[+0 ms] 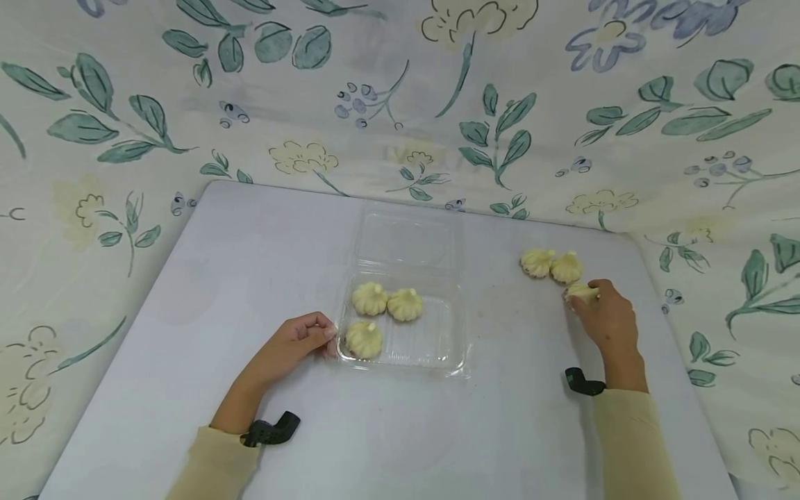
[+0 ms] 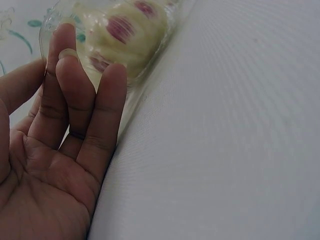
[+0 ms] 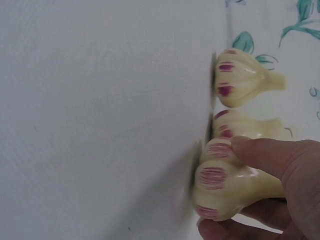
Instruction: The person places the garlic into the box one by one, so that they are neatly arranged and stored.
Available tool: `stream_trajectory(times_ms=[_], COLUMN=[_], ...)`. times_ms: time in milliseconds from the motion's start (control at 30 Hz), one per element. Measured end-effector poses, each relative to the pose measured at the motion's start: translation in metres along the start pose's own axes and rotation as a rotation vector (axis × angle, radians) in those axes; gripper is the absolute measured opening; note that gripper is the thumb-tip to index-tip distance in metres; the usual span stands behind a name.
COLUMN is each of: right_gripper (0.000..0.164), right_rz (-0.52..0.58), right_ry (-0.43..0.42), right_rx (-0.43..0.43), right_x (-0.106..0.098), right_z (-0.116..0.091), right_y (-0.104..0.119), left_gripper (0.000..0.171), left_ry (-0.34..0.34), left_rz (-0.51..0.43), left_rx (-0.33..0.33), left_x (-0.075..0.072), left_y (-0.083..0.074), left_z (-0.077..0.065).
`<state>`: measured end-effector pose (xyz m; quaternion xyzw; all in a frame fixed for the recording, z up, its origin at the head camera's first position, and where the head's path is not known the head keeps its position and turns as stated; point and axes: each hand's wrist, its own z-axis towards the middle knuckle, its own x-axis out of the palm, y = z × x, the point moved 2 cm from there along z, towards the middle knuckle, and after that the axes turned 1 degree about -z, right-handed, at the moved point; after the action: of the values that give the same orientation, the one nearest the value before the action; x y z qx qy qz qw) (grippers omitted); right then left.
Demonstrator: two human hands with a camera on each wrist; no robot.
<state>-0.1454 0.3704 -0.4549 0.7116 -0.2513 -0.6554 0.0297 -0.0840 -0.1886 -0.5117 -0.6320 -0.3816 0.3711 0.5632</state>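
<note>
In the head view, a clear plastic clamshell box [image 1: 431, 340] lies with its lid [image 1: 409, 239] folded back. Three garlic bulbs [image 1: 405, 305] sit in its base, toward the left side. My left hand [image 1: 300, 340] pinches the box's left rim, with several fingertips [image 2: 115, 80] against its outer wall. At the right, my right hand [image 1: 609, 319] holds another garlic bulb [image 3: 227, 185] between thumb and fingers, at or just above the table surface. Just beyond it are two more garlic bulbs [image 1: 551, 266], side by side; the held one partly hides one of them in the right wrist view.
Everything is on a white table [image 1: 262, 243]. Floral cloth [image 1: 400, 97] rises behind the table's far edge and also borders both sides. A black wrist device [image 1: 271, 429] is on the left wrist, and another black device [image 1: 584, 382] is on the right.
</note>
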Motion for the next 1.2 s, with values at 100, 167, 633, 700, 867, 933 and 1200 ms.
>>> stream_trajectory(times_ms=[100, 167, 633, 700, 867, 933, 1200], right_gripper=[0.071, 0.071, 0.068, 0.068, 0.067, 0.065, 0.058], right_rz=[0.03, 0.055, 0.213, 0.221, 0.222, 0.22, 0.229], right_ry=[-0.006, -0.02, -0.091, -0.096, -0.121, -0.135, -0.127], right_rx=[0.012, 0.01, 0.049, 0.06, 0.067, 0.065, 0.077], right_x=[0.001, 0.002, 0.013, 0.013, 0.013, 0.013, 0.011], right_z=[0.0, 0.0, 0.001, 0.001, 0.0, -0.001, -0.004], right_y=[-0.001, -0.002, -0.009, -0.009, -0.008, -0.008, -0.006], left_gripper=[0.019, 0.019, 0.02, 0.02, 0.018, 0.018, 0.018], left_ry=[0.003, 0.006, 0.022, 0.023, 0.025, 0.027, 0.019], left_rz=[-0.004, -0.007, -0.019, -0.022, -0.024, -0.019, -0.012], left_rx=[0.004, 0.008, 0.016, 0.017, 0.034, 0.041, 0.023], left_x=[-0.001, -0.001, -0.002, -0.001, -0.001, 0.0, -0.001], left_y=[0.0, 0.001, -0.002, -0.002, -0.002, -0.001, 0.0], left_z=[0.0, 0.001, -0.001, -0.001, 0.0, 0.0, 0.0])
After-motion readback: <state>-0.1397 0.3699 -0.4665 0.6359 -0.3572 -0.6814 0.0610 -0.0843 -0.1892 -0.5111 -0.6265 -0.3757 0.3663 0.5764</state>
